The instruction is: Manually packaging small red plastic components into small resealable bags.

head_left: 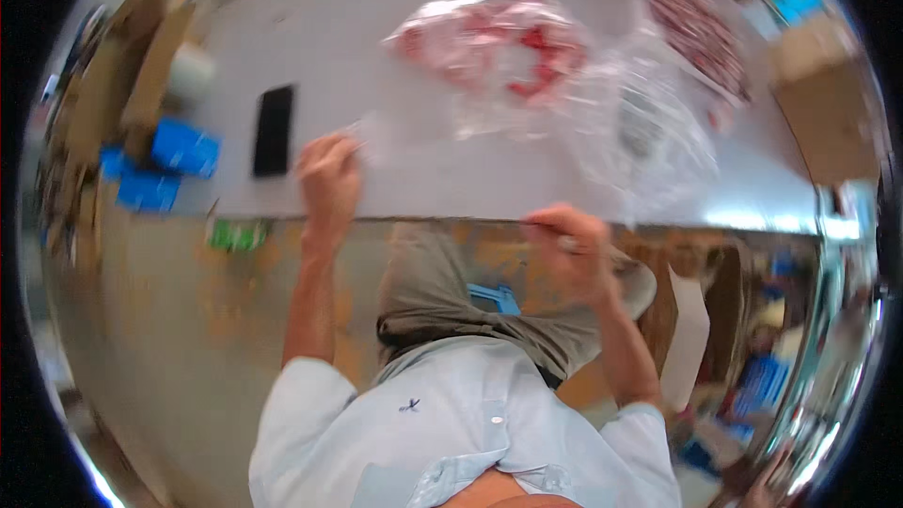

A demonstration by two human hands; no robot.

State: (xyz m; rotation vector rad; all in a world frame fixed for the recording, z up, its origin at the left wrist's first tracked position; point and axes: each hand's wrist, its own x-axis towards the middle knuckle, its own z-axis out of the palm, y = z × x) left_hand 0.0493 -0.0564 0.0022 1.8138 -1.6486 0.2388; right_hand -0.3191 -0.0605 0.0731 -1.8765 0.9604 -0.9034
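Note:
My left hand (329, 179) is closed over the near part of the table, its fingertips pinching a small clear plastic bag (373, 134) that is faint and blurred. At the table's front edge, my right hand (576, 249) has its thumb and fingers pressed together; whatever they hold is too small and smeared to name. Beyond my hands lies a clear plastic bag with red pieces (499, 38) in it. Right of that, a crumpled clear plastic bag (644, 136) spreads over the table. A black phone (275, 130) rests left of my left hand.
The grey table (433, 179) ends just before my lap. Blue boxes (183, 148) and a white roll (191, 72) stand at the left. Another bag of reddish pieces (691, 28) and a cardboard box (823, 99) are at the right. A green packet (237, 234) lies below the table edge.

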